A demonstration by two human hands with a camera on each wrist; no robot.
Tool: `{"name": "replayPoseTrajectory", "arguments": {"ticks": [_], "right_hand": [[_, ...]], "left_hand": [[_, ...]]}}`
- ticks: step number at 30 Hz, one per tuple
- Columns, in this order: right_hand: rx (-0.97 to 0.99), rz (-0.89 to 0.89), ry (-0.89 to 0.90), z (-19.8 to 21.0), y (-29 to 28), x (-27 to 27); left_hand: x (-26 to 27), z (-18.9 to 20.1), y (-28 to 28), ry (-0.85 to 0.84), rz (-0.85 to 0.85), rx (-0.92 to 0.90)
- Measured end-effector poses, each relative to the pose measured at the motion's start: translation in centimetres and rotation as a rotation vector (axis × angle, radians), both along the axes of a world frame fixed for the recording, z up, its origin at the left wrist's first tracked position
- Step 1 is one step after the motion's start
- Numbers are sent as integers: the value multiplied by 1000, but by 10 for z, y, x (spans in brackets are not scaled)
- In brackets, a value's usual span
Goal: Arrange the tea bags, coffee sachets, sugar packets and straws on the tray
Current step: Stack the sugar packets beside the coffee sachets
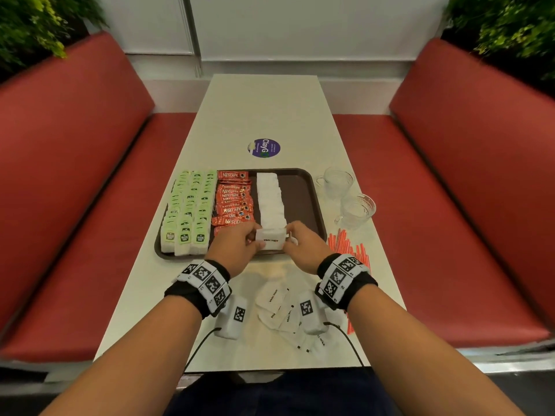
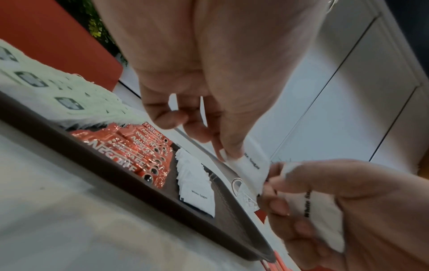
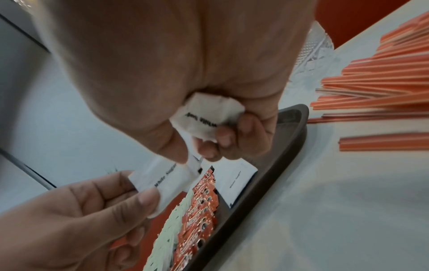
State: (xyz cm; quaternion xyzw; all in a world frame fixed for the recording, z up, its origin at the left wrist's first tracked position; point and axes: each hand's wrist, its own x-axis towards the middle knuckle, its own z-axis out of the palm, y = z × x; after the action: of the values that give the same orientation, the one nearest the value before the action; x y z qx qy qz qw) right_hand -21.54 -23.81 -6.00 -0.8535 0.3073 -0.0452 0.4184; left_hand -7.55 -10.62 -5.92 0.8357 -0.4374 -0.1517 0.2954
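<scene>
Nearest the head camera, below the two wrists, a few loose white paper sugar packets (image 1: 277,307) printed "White Sugar" lie scattered on the pale tabletop (image 1: 264,115) at its near edge, off the tray. Just beyond them the left hand (image 1: 237,246) pinches one end of a single white sugar packet (image 1: 270,241) between thumb and curled fingers, and the right hand (image 1: 303,246) takes the other end with its thumb and forefinger, so the packet is held between both hands above the near rim of the dark brown rectangular plastic tray (image 1: 301,187). The right wrist view shows that hand's other fingers curled round a crumpled bunch of further sugar packets (image 3: 206,117) in the palm. On the tray, from left to right, lie three columns of green-and-white tea bags (image 1: 187,211), a column of overlapping red coffee sachets (image 1: 234,202), and one column of white sugar packets (image 1: 270,199) running from the far rim to just under the held packet. The strip of tray to the right of that column is bare brown plastic. Right of the tray, on the table, stand two clear glass cups (image 1: 345,193), and nearer the right edge lies a loose pile of thin orange straws (image 1: 348,247), partly hidden by the right wrist. A round purple sticker (image 1: 263,148) sits on the table beyond the tray. Red padded benches (image 1: 75,175) flank the table on both sides.
</scene>
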Motion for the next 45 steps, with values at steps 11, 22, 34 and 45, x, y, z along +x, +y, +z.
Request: {"name": "replayPoseTrajectory", "arguments": {"ticks": [11,22,34,45], "right_hand": [[257,-196,-9,-1,-44,15],[152,-212,-3,7,-61,1],[225,-314,-85,0,-54,3],[174,-251,-85,-7,-47,24]], "left_hand": [[19,-36,-65,123,135,241],[22,-31,-79,-70,65,289],[27,-30,-95,-208,-227,387],[33,-3,-70,63,-206,90]]}}
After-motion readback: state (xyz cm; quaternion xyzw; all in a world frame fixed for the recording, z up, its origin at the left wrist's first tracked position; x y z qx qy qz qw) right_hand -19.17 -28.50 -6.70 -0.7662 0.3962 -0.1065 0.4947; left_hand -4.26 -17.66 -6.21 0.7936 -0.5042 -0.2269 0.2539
